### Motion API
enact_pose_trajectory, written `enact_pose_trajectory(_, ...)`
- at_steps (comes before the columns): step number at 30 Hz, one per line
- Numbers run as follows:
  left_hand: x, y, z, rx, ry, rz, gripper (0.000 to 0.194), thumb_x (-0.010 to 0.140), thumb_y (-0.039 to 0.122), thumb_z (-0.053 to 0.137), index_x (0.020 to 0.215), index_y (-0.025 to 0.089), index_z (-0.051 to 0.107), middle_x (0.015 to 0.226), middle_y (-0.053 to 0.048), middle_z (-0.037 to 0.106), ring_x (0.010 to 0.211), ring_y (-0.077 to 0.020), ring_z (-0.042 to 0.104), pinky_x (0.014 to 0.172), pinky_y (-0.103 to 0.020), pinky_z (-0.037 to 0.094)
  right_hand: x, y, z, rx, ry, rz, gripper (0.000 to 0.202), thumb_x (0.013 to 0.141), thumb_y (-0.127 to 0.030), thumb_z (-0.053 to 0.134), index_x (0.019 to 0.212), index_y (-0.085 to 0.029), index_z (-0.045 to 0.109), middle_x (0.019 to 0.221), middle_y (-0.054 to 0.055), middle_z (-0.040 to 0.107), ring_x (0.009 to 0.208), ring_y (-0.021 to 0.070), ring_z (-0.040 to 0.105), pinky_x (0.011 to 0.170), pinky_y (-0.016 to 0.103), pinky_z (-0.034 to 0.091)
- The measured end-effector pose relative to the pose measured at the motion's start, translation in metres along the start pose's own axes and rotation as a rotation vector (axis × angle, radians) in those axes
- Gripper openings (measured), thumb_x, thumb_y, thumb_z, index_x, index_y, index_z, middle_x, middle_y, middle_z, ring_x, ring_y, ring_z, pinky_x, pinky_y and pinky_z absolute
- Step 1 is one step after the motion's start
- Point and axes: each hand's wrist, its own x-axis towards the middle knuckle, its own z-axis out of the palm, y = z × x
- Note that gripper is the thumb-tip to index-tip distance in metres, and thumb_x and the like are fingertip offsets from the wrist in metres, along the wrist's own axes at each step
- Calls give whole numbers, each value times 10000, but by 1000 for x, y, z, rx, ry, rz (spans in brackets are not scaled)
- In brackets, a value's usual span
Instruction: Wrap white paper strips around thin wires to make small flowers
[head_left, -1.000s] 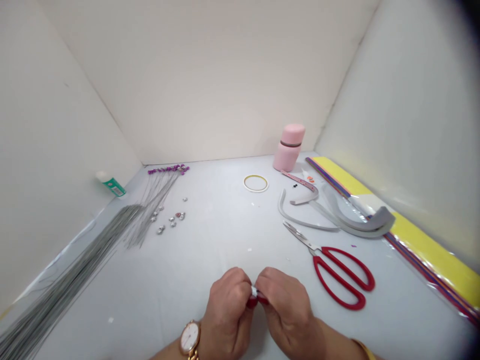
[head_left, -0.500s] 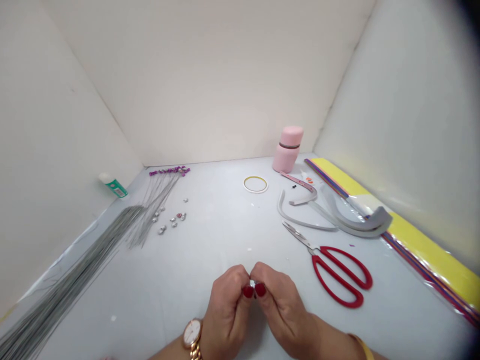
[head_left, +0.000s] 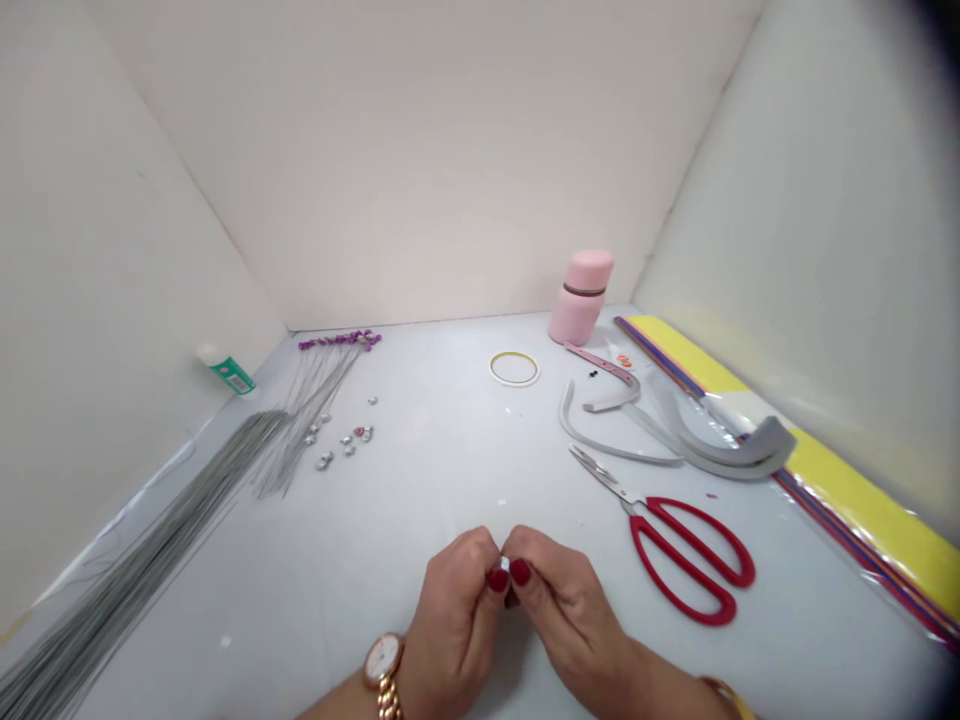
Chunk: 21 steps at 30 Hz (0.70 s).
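My left hand [head_left: 459, 618] and my right hand [head_left: 564, 612] meet at the bottom centre, fingers curled and knuckles touching. Between both thumb tips and forefingers is a small silvery piece [head_left: 505, 565], mostly hidden by the fingers. Red-handled scissors [head_left: 637, 505] lie to the right of my right hand, blades slightly apart. Left of centre, several small silver balls [head_left: 347, 441] are scattered on the table. Behind them lie thin wires with purple tips [head_left: 341, 341].
A thick bundle of grey wires [head_left: 172, 530] runs along the left. A glue stick [head_left: 229, 370] is by the left wall. Further back are a tape ring [head_left: 514, 382] and a pink bottle [head_left: 580, 300]. Grey paper strips [head_left: 720, 455] and yellow packaged sheets [head_left: 862, 480] lie on the right.
The view has shifted slightly, so things on the right appear a little further right. Both hands remain together, with small movement of the fingers around the silvery piece.
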Motion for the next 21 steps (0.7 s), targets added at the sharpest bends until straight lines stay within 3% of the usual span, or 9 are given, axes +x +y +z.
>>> enact_pose_trajectory(5,2,-1,-1,-58,-17,-91,207,879,212,312,694,203,404,618,15,447,560,-120,441,541,-231,361,-2,0,1,85,-11,86,285,899,-313,283,688,-185,426,633,-5,428,580,122,434,553,245,374)
enact_pose_trajectory(13,4,2,-4,-57,-21,-95,111,863,167,347,806,202,434,661,24,462,581,-110,451,560,-222,365,2,-1,-1,127,12,127,279,891,-334,319,692,-180,440,625,-10,430,577,119,430,552,241,368)
enact_pose_trajectory(21,5,2,-3,-159,-39,-190,85,869,171,363,834,198,436,653,19,505,581,-118,502,567,-239,409,3,0,1,249,22,242,281,892,-342,339,700,-173,453,604,-18,437,572,112,433,562,236,364)
